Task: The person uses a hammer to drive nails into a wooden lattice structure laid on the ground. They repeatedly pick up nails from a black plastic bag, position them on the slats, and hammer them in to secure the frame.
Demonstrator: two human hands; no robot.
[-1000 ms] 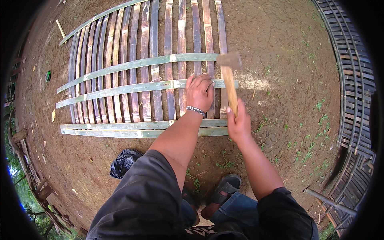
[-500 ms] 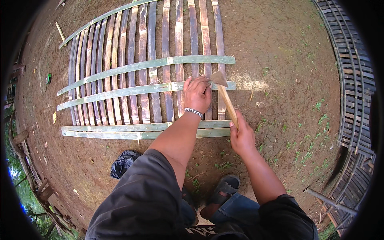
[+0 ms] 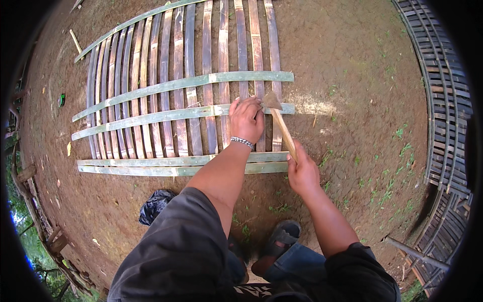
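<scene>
My right hand (image 3: 303, 171) is wrapped round the wooden handle of a hatchet (image 3: 284, 130). Its wedge-shaped metal head is over the right end of a green bamboo strip (image 3: 166, 116), close to my left fingertips. My left hand (image 3: 246, 121) rests on that strip, thumb and fingers drawn together. Whatever they pinch, if anything, is too small or hidden to make out. Beneath the strip run several dark brown bamboo slats (image 3: 207, 50), spaced side by side in a panel on the ground. Another green crosspiece (image 3: 191, 81) lies across them farther away.
Two more bamboo strips (image 3: 126, 162) lie along the panel's near edge. A black plastic bag (image 3: 157, 206) sits on the soil to the left of my feet. Slatted bamboo panels (image 3: 445, 100) line the right side. Small green weeds dot the brown ground (image 3: 362, 151).
The hatchet and my right hand have shifted very slightly left in the picture. My left hand keeps its place on the strip.
</scene>
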